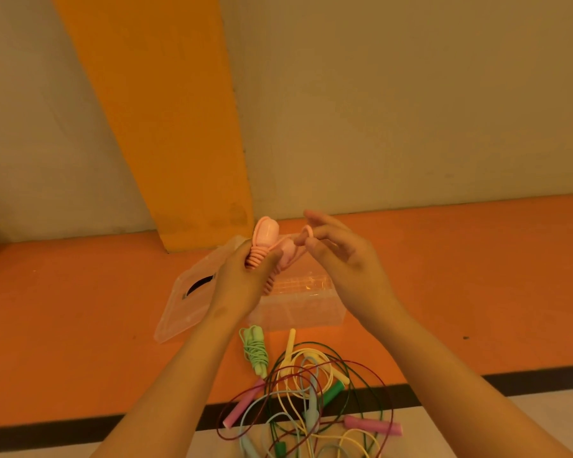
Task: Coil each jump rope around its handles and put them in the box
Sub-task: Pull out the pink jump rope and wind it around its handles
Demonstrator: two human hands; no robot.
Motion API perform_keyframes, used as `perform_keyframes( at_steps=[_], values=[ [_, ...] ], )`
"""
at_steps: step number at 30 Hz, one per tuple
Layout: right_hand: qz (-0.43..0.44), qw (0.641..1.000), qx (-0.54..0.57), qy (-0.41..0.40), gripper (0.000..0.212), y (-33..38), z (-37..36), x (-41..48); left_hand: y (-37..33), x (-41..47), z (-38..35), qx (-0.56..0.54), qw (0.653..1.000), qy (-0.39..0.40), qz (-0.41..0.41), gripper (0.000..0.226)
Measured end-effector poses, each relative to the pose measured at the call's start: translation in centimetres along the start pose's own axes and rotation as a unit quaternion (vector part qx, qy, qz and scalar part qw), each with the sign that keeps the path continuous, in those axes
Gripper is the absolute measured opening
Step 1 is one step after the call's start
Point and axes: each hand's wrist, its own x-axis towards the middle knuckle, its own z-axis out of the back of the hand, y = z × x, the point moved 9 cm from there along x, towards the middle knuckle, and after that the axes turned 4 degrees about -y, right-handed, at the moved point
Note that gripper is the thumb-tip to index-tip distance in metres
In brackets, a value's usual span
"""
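Observation:
My left hand (242, 279) grips the two handles of a pink jump rope (266, 240), held upright above a clear plastic box (298, 307). Pink cord is wound in tight turns round the handles below their rounded tops. My right hand (336, 249) pinches a small loop of the pink cord (307, 230) just right of the handles. The box stands open on the orange floor, its lid (192, 294) lying to the left. A light green rope (254, 352), coiled round its handles, lies in front of the box.
A tangle of loose ropes (311, 391) in dark red, green, pale yellow, light blue, with pink handles (374, 426), lies on the floor near me. A black stripe (526, 380) crosses the floor. A wall with an orange pillar (166, 127) rises behind the box.

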Motion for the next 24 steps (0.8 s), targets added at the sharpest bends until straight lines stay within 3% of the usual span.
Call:
perform_keyframes(
  at_steps=[6, 13, 17, 20, 24],
  values=[
    [0.016, 0.998, 0.048, 0.029, 0.017, 0.4, -0.7, -0.2, 0.3, 0.4, 0.0, -0.003, 1.0, -0.005, 0.028, 0.033],
    [-0.046, 0.992, 0.109, 0.031, 0.016, -0.2, -1.0, 0.1, -0.7, -0.5, 0.6, -0.043, 0.996, -0.04, 0.062, 0.029],
    [-0.044, 0.997, 0.053, 0.039, 0.014, -0.5, -1.9, 0.3, -2.0, -1.4, 1.1, -0.084, 0.994, -0.052, 0.053, 0.021],
    [-0.005, 0.997, -0.034, 0.064, 0.022, 0.0, -2.9, 0.1, -2.8, -2.1, 1.3, -0.116, 0.99, -0.057, 0.05, 0.018],
    [0.055, 0.994, -0.094, 0.031, 0.019, 1.4, -2.9, -0.2, -3.6, -2.9, 2.0, -0.184, 0.978, -0.074, 0.059, 0.019]
  ],
)
